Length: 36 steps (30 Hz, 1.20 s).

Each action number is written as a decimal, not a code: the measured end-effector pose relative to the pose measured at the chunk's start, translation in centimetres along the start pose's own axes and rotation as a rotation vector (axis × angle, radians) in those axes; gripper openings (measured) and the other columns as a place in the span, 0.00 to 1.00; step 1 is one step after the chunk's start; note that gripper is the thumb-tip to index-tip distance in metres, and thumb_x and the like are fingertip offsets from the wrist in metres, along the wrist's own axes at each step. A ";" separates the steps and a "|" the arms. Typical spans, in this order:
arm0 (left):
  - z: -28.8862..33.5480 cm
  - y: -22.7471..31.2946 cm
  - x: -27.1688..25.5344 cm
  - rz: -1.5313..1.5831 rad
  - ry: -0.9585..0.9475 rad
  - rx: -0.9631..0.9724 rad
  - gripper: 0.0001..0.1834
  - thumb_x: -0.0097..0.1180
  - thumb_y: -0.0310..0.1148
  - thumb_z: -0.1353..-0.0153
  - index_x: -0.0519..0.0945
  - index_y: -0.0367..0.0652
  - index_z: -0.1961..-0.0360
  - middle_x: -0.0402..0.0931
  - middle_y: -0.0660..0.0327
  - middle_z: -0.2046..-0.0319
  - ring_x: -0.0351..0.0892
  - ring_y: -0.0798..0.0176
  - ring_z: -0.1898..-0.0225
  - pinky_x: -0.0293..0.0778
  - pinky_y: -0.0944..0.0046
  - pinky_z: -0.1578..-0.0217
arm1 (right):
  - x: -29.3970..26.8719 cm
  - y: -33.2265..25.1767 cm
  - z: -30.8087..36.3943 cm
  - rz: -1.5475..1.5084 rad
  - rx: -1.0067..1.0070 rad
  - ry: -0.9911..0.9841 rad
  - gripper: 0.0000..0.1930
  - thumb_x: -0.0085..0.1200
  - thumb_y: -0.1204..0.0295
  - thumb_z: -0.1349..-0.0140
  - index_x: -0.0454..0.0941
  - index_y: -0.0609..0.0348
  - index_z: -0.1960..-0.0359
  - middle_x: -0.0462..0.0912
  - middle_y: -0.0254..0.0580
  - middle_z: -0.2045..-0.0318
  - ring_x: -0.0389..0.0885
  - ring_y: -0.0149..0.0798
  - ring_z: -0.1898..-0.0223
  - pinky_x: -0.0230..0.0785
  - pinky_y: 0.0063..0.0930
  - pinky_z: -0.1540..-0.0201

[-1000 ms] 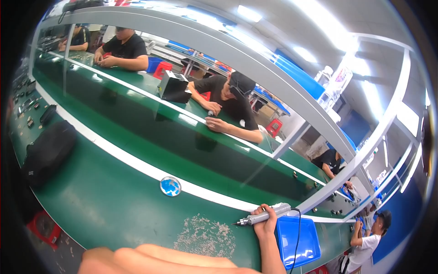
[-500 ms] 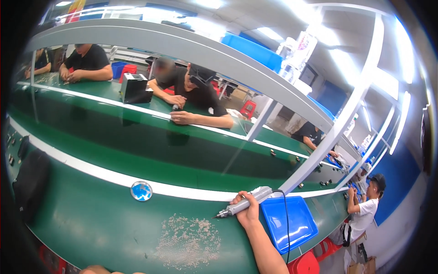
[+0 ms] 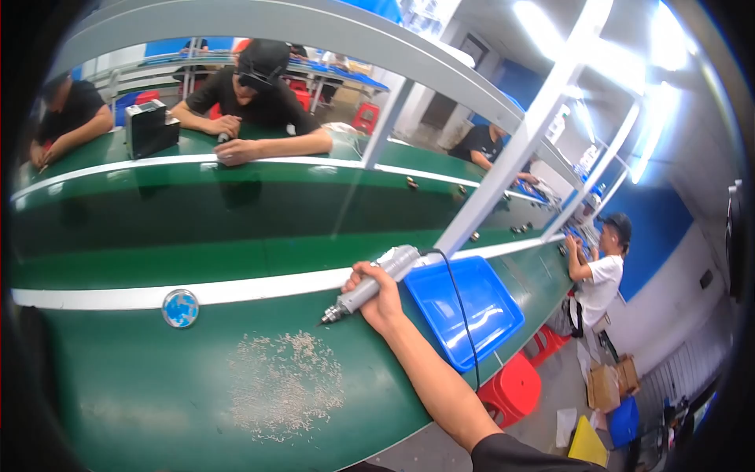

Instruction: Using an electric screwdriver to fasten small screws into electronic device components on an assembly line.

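The right hand (image 3: 381, 303) holds a grey electric screwdriver (image 3: 360, 294) — its long axis slants down-left, tip near small pieces (image 3: 289, 385) scattered on the desk (image 3: 149, 385); left hand is unseen.

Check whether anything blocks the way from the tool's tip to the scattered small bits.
Nothing visible does. The right hand holds the grey corded tool with its tip near the upper right of the small bits, only green benchtop between. The cord leaves the tool's other end over the blue tray, away from that gap.
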State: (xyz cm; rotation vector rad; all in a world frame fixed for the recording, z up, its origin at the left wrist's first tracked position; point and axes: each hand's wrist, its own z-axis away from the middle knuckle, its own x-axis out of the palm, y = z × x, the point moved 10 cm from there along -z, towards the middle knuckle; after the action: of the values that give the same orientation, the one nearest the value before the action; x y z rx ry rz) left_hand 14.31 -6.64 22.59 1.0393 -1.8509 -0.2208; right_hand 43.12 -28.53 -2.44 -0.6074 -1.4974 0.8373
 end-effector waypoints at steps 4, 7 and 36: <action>-2.4 -1.1 0.8 0.319 -0.480 0.087 0.15 0.72 0.27 0.53 0.75 0.35 0.73 0.81 0.45 0.75 0.82 0.53 0.76 0.80 0.65 0.75 | 0.2 0.2 0.0 -0.003 0.010 -0.004 0.11 0.55 0.67 0.41 0.71 0.62 0.65 0.72 0.41 0.75 0.74 0.40 0.70 0.69 0.38 0.58; -1.6 -4.7 3.5 0.295 -0.679 -0.375 0.15 0.73 0.27 0.55 0.77 0.34 0.71 0.82 0.43 0.72 0.83 0.50 0.72 0.81 0.63 0.71 | -0.5 -0.3 0.1 0.004 0.003 0.008 0.11 0.55 0.67 0.42 0.71 0.62 0.65 0.72 0.41 0.75 0.75 0.40 0.70 0.70 0.38 0.58; 0.9 -8.7 1.4 0.455 -0.538 -0.268 0.15 0.71 0.23 0.54 0.74 0.35 0.71 0.81 0.43 0.69 0.82 0.49 0.65 0.81 0.64 0.64 | -0.1 -0.2 0.0 -0.014 0.012 -0.027 0.11 0.54 0.67 0.42 0.71 0.61 0.63 0.72 0.41 0.76 0.75 0.39 0.70 0.70 0.38 0.59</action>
State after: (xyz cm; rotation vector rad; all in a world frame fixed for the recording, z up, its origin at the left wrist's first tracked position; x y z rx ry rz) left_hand 18.22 -13.37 18.26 0.3692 -2.4011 -0.4949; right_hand 43.15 -28.73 -2.33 -0.5774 -1.5185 0.8464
